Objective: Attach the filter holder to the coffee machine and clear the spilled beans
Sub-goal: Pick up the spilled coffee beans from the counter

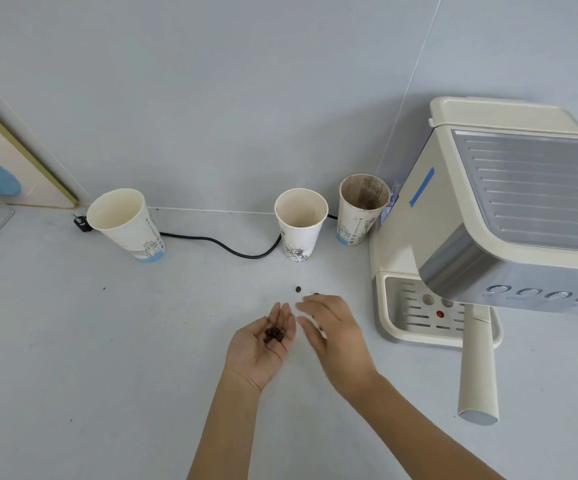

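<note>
A cream and steel coffee machine (488, 216) stands at the right. The filter holder's cream handle (478, 368) sticks out toward me from under its head. My left hand (263, 348) lies palm up, cupped around several dark coffee beans (273, 335). My right hand (332, 336) hovers palm down just to its right, fingers spread, holding nothing that I can see. One loose bean (298, 289) lies on the white counter beyond the fingers, and another bean (316, 294) shows at my right fingertips.
Three paper cups stand along the wall: a tilted cup (124, 223) at the left, a middle cup (300, 223), and a coffee-stained cup (362, 206) beside the machine. A black power cord (225, 245) runs behind them. The drip tray (415, 310) sits under the machine head.
</note>
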